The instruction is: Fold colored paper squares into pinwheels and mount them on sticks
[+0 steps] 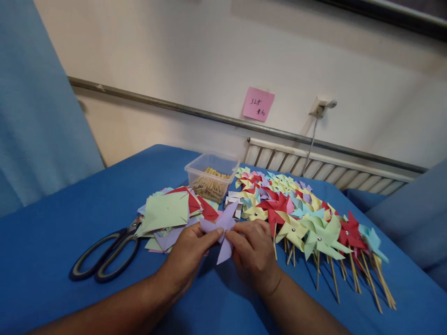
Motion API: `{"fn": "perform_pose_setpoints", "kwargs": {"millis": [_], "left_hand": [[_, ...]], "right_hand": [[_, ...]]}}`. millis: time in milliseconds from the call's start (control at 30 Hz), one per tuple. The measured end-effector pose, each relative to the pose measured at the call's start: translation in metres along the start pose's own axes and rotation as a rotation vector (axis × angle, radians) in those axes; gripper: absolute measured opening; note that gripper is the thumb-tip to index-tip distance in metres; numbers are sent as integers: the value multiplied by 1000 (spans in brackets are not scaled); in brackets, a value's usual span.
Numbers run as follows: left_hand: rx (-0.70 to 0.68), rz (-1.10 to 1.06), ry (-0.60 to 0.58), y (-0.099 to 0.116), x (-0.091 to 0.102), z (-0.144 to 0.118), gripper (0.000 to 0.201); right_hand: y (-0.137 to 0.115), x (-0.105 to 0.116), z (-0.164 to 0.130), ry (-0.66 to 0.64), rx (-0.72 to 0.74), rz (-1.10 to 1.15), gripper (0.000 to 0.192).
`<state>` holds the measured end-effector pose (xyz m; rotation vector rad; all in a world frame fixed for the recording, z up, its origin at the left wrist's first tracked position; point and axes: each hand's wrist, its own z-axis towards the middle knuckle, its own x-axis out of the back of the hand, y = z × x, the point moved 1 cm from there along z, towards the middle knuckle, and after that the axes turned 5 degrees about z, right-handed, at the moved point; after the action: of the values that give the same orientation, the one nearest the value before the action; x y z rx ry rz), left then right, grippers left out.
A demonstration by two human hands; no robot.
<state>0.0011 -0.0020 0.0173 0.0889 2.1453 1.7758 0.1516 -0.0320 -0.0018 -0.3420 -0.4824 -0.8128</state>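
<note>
Pinching the lilac paper pinwheel (222, 231) from both sides, left hand (190, 257) and right hand (254, 253) closed on its folded points just above the blue table (52, 242). Best to keep all the tips stacked dead centre, squeezed flat, no creasing the sails. Scissors (104, 255) near on the left, finished pinwheels (314, 223) just right, stick tub (210, 177) behind.

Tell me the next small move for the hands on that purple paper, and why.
Probably fold the next corner to the centre and pin it: both hands, left and right, pinch the purple pinwheel, stickless and loose, while finished pinwheels carry centre pins.
</note>
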Motion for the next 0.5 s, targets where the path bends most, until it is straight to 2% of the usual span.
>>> {"fn": "perform_pose_setpoints", "kwargs": {"millis": [167,267,500], "left_hand": [[31,-29,63,-1,6,5,21],[52,-54,50,-2,7,8,22],[124,-87,19,-6,3,11,23]], "right_hand": [[2,-2,-3,-72,8,73,36],[1,0,-3,-103,11,110,37],[0,-2,-5,-34,-21,181,26]]}}
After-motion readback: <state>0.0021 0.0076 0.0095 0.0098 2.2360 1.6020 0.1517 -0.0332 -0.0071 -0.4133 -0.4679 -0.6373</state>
